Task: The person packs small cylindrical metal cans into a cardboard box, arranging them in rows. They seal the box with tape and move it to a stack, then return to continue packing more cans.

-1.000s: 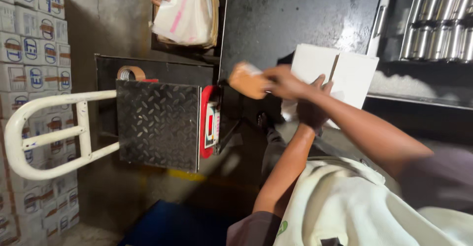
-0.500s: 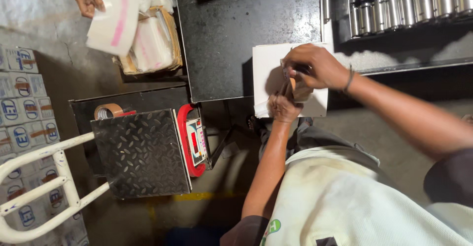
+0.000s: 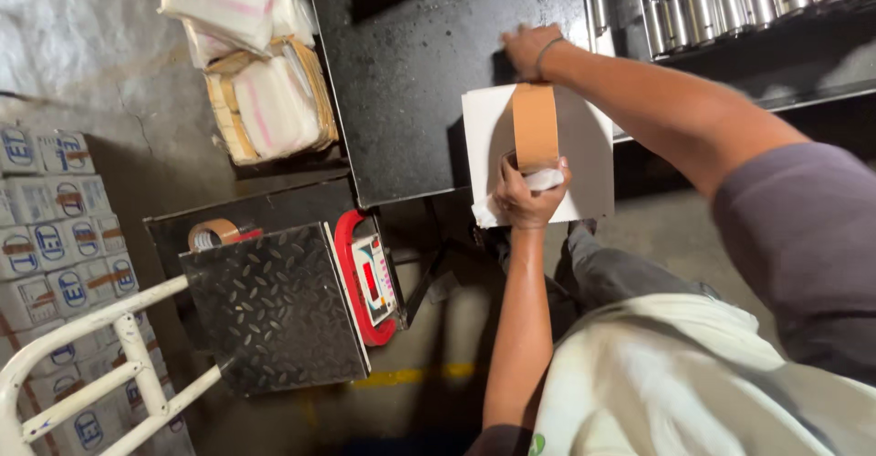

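Head view: the left hand (image 3: 529,196) presses the near end of a brown tape strip (image 3: 536,125) on a white cardboard box (image 3: 587,159) at the black worktop (image 3: 411,82) edge; the right hand (image 3: 529,47) lies spread flat at the far end.

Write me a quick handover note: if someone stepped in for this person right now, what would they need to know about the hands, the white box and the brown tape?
Left hand: pressing the near end of the brown tape strip onto the white box.
Right hand: at the box's far edge, beyond the strip's far end; what it grips is not clear.
Box: on the black table.
Done: one strip runs across the box top.
Left: its ends at the box edges seem to need smoothing down.
Nearby: a tape roll behind the platform scale.
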The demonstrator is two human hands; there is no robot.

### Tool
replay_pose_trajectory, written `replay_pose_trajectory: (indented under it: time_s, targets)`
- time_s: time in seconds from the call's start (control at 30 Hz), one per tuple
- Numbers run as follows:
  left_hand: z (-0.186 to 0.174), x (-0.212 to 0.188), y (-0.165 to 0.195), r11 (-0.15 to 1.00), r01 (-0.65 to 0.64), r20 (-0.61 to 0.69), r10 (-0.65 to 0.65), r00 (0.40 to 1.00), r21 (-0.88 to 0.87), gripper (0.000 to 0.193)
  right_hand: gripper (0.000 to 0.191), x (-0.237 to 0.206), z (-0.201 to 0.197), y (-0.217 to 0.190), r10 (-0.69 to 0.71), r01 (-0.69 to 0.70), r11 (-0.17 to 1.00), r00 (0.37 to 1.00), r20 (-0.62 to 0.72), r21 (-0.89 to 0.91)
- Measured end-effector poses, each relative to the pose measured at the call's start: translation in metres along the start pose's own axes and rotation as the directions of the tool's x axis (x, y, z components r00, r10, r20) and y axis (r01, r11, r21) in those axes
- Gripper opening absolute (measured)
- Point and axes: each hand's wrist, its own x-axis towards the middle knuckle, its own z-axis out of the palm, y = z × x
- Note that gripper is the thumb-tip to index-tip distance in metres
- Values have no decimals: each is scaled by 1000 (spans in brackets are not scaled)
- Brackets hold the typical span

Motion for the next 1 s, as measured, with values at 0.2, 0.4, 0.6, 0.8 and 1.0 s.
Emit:
replay_pose_trajectory:
  time_s: [0.2,0.4,0.6,0.8,1.0]
  targets:
    - [-43,-47,12,795,509,422,-607,674,331,61,61,-35,33,-25,-173,204,973,956,-238,111]
    - [-10,-61,-9,592,744,303,-803,514,308,50,47,-31,66,-9,-261,310,943,917,-302,124]
    - [-45,-102,-30,440,759,164,-895,415,481,48,24,-37,59,7,-266,554,808,645,-716,199]
    - [-111,-76,-42,810,336,-89,-336,938,481,40,18,-25,78,-7,-213,514,816,694,-688,267]
    - [-134,10,-102,846,194,173,-315,933,496,51,42,-34,63,39,-375,578,731,784,-494,362]
